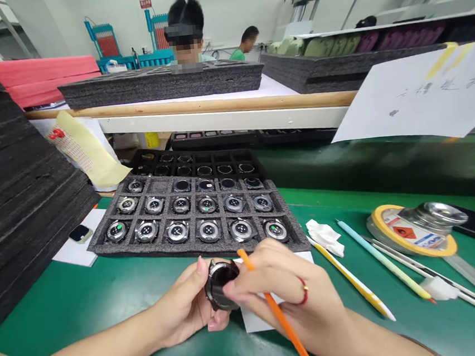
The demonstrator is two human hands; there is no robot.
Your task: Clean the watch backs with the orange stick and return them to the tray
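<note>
My left hand (191, 305) is closed round the edge of a round dark watch case (221, 286), its glossy face turned toward my right. My right hand (290, 290) grips a thin orange stick (288, 330), whose lower end runs toward the bottom of the view; its kind I cannot make out. The right thumb and fingertips overlap the watch face, hiding part of it. Just beyond both hands lies a grey foam tray (223, 247) with several watch cases in its compartments, many with their sensor backs up. A white sheet (259, 318) lies partly under my right hand.
Right of the tray are a crumpled tissue (325, 238), a yellow-white pen (352, 279), a blue-yellow pen (383, 259), tweezers (444, 278), and a tape roll (411, 234) beside a metal-topped bottle (440, 214). Stacked black foam (19, 182) stands left. A shelf edge (215, 118) crosses above; people sit beyond.
</note>
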